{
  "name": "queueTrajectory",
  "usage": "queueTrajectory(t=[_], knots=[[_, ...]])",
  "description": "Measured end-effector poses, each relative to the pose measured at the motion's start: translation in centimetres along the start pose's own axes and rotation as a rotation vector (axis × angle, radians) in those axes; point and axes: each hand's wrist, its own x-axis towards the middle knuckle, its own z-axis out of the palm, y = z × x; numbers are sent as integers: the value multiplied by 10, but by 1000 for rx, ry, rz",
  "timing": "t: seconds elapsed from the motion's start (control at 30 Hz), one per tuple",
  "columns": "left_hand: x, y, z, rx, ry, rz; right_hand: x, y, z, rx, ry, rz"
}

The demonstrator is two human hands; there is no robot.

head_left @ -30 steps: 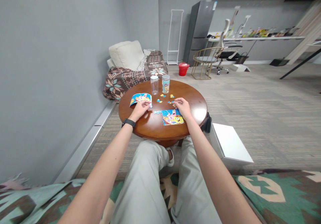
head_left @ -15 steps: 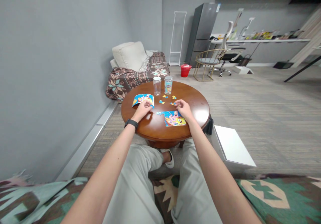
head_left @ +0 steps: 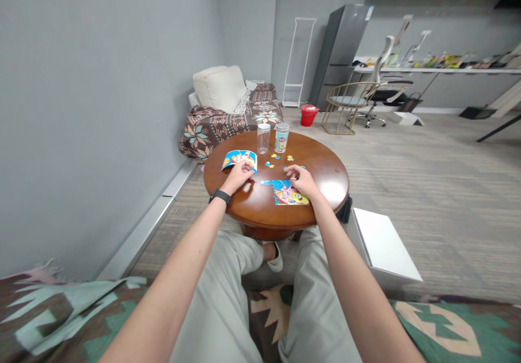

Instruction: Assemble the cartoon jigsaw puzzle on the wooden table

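A partly assembled jigsaw puzzle, blue with pink and yellow cartoon figures, lies on the round brown table. My left hand is closed at the lower right corner of a curled picture sheet showing a similar design. Over the upper edge of the puzzle, my right hand has its fingers pinched on what looks like a small puzzle piece, mostly hidden by them. Several loose puzzle pieces are scattered just beyond the hands. A clear jar and a printed jar stand behind them.
A white box is on the floor to the right of the table. Beyond are a patterned sofa, a red bin, a gold-framed chair and a grey fridge. A grey wall rises at the left.
The view has turned slightly left, so everything appears further right. My right hand has drawn back from the loose pieces towards the puzzle. My left hand stays by the sheet's corner.
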Motion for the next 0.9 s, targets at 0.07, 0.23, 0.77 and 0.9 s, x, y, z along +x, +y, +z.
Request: queueTrajectory(t=[0.07,0.23,0.77,0.9], knots=[[0,0,0,-1,-5,5,2,3,1,26,83,-18],[2,-1,1,-4,-3,-6,8,9,3,94,211,46],[1,-4,-1,58,-58,31,4,4,1,-67,212,36],[1,-3,-1,87,-56,22,3,3,1,-110,196,33]])
